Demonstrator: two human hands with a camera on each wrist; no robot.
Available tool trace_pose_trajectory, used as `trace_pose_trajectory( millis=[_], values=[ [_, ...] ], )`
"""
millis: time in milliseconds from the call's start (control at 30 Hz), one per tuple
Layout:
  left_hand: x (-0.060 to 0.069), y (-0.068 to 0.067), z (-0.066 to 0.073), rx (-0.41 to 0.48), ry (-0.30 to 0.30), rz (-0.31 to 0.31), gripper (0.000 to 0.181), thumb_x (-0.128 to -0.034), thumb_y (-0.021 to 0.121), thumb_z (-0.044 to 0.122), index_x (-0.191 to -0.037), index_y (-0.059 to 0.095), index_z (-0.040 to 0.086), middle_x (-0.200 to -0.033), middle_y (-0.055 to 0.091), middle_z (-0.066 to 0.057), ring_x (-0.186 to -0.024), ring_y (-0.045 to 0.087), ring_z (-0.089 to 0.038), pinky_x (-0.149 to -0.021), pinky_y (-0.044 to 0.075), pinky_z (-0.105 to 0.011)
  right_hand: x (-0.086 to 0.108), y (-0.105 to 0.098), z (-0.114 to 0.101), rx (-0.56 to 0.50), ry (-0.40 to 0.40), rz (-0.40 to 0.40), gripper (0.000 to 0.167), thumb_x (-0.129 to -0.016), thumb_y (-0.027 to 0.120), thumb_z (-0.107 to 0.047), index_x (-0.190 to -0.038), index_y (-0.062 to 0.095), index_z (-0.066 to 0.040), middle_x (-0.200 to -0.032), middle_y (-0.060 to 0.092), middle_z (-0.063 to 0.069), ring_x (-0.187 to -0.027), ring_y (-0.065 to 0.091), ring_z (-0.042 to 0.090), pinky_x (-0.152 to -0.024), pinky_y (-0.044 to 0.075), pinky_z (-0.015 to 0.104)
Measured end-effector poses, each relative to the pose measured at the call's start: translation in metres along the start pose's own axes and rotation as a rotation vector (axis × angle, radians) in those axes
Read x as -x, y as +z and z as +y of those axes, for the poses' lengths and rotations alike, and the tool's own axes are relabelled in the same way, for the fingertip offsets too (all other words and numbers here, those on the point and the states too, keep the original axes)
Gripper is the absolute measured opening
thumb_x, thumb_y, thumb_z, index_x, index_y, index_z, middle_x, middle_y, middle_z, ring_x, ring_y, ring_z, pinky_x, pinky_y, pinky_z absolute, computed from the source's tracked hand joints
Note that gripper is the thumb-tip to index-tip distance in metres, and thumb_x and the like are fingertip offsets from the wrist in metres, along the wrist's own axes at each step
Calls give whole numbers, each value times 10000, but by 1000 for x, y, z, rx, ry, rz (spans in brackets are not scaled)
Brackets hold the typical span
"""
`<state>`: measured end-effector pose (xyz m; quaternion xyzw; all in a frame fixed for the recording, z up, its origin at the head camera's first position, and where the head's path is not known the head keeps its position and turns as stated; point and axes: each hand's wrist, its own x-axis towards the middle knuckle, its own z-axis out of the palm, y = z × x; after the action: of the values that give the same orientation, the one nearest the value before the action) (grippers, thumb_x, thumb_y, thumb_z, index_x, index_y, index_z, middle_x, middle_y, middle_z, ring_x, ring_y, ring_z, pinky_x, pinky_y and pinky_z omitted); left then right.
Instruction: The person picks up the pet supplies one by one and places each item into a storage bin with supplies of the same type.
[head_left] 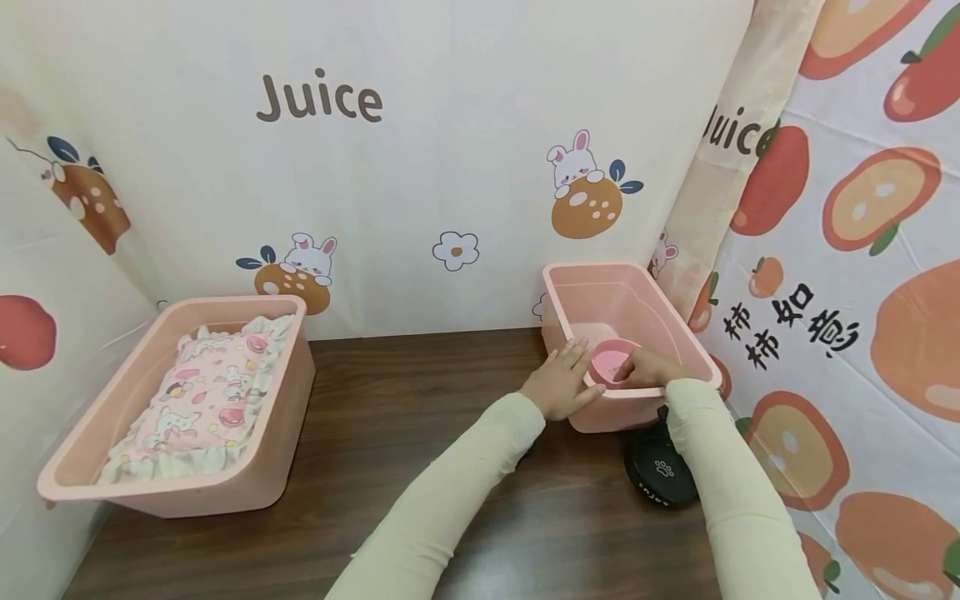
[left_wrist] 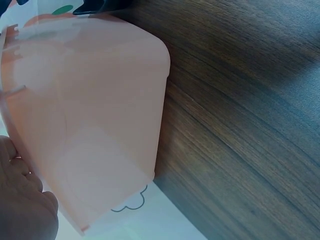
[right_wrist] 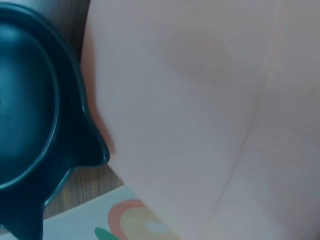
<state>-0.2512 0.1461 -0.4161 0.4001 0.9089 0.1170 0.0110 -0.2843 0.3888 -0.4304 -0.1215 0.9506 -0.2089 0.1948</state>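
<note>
And here's the right hand [head_left: 651, 368], down inside the pink bin [head_left: 611, 412] at the right of the table [head_left: 375, 400], fingers curled in and clamped, as far as the head view lets us judge with the fingertips hidden, on the near rim of a pink bowl [head_left: 617, 350]! The bowl sits within the bin, towards its near end, its round mouth facing up

Over to the left hand [head_left: 557, 385]: it rests on the bin's near left corner, fingers fairly straight and pointing away from the person, thumb stretched along the front rim, pinching nothing. The left wrist camera shows that hand at the rim, the bin's smooth side wall dropping to the wood grain

Just in front of the bin lies a black dish [head_left: 660, 471], paw print and lettering on show, partly covered by the right sleeve [head_left: 738, 483]; the right wrist view picks out its pointed, ear-like corners beside the bin

Well apart at the left stands another bin [head_left: 296, 400], a frilled cushion [head_left: 198, 396] lying in it. Behind it all hangs a pale cloth [head_left: 450, 125] with bunnies and "Juice" lettering, and at the right a fruit-print cloth [head_left: 862, 333]
</note>
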Motion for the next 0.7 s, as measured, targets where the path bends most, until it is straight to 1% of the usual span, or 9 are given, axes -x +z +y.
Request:
trace_pose_trajectory(
  millis=[100,233,333,400,500,700],
  values=[
    [0,0,0,-3,-1,0,688,-1006,306,528,-1527,230,86,-1599,181,-76,-1475,126,-201,-1178,182,-352,0,0,0,-33,33,-9,184,-817,718,-87,-958,747,27,-840,730,104,-695,615,137,-626,534,261],
    [0,0,0,-2,0,0,681,-1008,316,517,-1526,233,84,-1598,184,-77,-1474,134,-211,-1178,183,-359,0,0,0,-61,43,-15,185,-819,712,-71,-971,742,31,-856,727,113,-706,608,147,-631,529,254],
    [-1,1,-1,-4,0,-3,680,-1009,317,514,-1530,220,86,-1603,166,-69,-1475,130,-214,-1178,183,-365,-1,0,1,-52,23,-21,179,-816,705,-53,-965,736,42,-861,725,124,-707,606,147,-633,523,253],
    [-2,2,-1,-6,1,1,683,-1008,315,517,-1529,222,86,-1603,165,-67,-1475,131,-213,-1177,186,-367,-1,1,1,-57,29,-22,170,-819,702,-48,-962,737,38,-863,725,116,-708,601,140,-637,517,247],
    [-2,3,-1,-6,-2,3,688,-1007,305,524,-1530,219,87,-1603,165,-67,-1475,131,-211,-1181,170,-352,-2,1,2,-49,15,-21,166,-818,698,-44,-954,737,42,-854,725,112,-706,593,130,-647,510,251],
    [-1,0,0,-17,-1,2,680,-1009,310,517,-1526,234,82,-1596,191,-79,-1471,154,-220,-1181,157,-325,-3,0,2,-29,-25,-28,162,-821,686,-24,-954,733,57,-836,725,117,-705,584,131,-657,501,248]
  ],
)
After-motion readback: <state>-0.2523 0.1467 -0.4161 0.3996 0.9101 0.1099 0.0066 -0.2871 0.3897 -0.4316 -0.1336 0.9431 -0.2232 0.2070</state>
